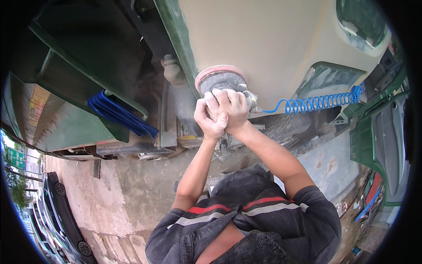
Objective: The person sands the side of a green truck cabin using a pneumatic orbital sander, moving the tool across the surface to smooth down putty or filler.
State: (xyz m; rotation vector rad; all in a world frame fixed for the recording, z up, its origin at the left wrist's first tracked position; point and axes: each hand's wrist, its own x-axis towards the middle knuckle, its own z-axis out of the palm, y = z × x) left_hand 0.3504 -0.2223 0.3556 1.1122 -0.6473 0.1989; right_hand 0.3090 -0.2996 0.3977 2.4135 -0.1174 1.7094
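Both my dusty hands are closed around a round pneumatic sander [223,78] with a pink-rimmed pad, set against the beige, primed vehicle panel [268,39]. My left hand [210,119] is on the left, its fingers wrapped over the tool and pressed against my other hand. My right hand [233,110] overlaps it, gripping the sander's body, which is partly hidden beneath my fingers. A coiled blue air hose [316,100] runs right from the tool, below a green-grey recess [329,74] in the panel.
At left stand a dark green truck body [61,119] and a blue cloth [118,116] on a tube. Parked cars [59,211] line the lower left. Green detached body panels [380,154] and a pale sheet [329,163] lie at right, over concrete ground [110,189].
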